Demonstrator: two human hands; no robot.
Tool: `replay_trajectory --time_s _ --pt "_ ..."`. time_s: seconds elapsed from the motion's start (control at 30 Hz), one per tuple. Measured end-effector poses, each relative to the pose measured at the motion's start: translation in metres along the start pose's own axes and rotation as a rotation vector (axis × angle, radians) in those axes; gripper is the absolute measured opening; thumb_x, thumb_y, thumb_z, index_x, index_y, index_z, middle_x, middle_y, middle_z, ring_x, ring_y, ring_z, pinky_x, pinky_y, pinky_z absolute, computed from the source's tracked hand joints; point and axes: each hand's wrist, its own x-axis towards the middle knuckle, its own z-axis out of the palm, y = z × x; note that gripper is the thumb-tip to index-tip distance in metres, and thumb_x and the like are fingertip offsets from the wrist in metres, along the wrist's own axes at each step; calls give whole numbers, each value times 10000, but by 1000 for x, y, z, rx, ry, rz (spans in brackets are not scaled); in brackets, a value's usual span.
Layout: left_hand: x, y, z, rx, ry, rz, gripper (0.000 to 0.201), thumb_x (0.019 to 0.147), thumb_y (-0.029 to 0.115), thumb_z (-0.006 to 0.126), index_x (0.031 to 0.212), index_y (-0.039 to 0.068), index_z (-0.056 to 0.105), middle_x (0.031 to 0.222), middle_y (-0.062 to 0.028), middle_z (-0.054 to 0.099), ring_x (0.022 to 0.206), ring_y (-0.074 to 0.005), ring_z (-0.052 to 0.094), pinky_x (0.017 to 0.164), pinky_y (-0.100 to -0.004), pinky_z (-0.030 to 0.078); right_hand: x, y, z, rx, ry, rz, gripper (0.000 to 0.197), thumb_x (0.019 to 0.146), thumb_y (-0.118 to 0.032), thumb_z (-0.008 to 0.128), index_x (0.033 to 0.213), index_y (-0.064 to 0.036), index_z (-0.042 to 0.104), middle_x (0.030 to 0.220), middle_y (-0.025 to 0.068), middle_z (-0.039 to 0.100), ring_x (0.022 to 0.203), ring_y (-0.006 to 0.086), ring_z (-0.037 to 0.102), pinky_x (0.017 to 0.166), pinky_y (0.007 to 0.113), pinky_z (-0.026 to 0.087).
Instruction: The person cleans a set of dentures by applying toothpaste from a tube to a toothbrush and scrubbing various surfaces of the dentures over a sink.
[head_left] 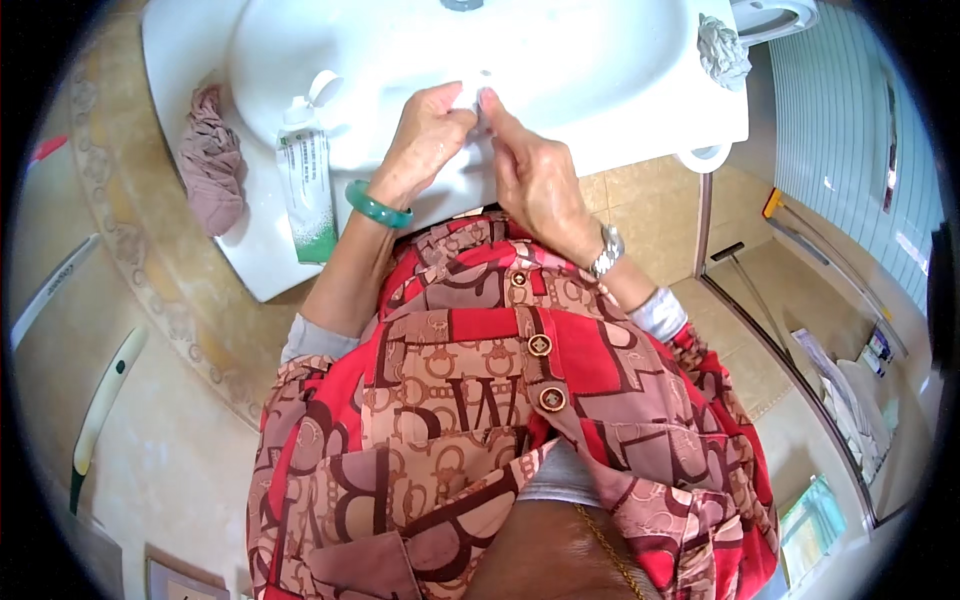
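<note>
A white basin point(600, 75) fills the far side, and on its left ledge a twisted pinkish-brown cloth point(212, 165) lies beside a white and green tube point(306, 185), close to the left forearm; a crumpled pale grey cloth point(723, 52) sits at the right rim. To the right, beyond a pale ribbed panel point(840, 100), a long-handled tool with a yellow end point(773, 204) leans near the wall, and a teal packet point(812, 520) lies lower down. Off to the left are a green and white long-handled object point(105, 405) and a white strip point(55, 290). The tube has its flip cap point(324, 87) lifted, its nozzle toward the basin; what is inside does not show. Printed text runs along the tube and the white strip, and large letters pattern the red and brown garment point(450, 370). Over the near edge of the basin, a small white thing point(467, 97) shows between the two hands, too hidden to identify. The left hand point(425, 140), above a green bangle point(379, 205), has its fingers curled in, pinching it; the right hand point(540, 180), above a metal watch point(608, 250), points its forefinger at it, and I cannot tell whether it grips
</note>
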Motion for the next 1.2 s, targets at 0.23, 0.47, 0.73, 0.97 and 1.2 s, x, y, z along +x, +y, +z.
replay_trajectory --time_s 0.23,0.47,0.73,0.97,1.2 --pt "-5 13 1 57 -60 -104 252 795 -40 468 1008 -30 603 852 -9 586 753 -79 518 655 -228 434 -1 2 4 26 32 40 461 802 53 496 1263 39 473 605 189 579 464 218 556 480 311 451" --pt "-9 22 10 -79 27 -26 93 767 -16 503 767 -9 596 679 8 542 605 -77 447 526 -244 378 17 7 1 20 -60 71 446 788 -1 508 1228 67 475 623 217 589 520 336 604 493 392 494" --pt "-9 17 10 -131 14 -18 144 782 -11 505 857 -24 628 718 -17 593 595 -59 469 500 -220 372 24 20 5 -60 11 103 436 828 28 494 1262 -8 499 673 164 635 503 118 545 485 251 443" --pt "-6 11 3 -64 -51 68 223 789 -4 489 984 -28 594 799 -36 612 615 -72 476 506 -214 372 10 26 -5 462 -106 412 405 905 -82 422 1293 31 446 675 35 583 573 63 522 547 239 489" --pt "-7 12 3 24 -86 50 216 806 -3 466 978 -31 596 791 -35 601 627 -89 477 563 -235 400 1 25 -4 419 -82 359 411 889 -62 423 1293 8 459 658 28 581 545 71 517 534 234 474"
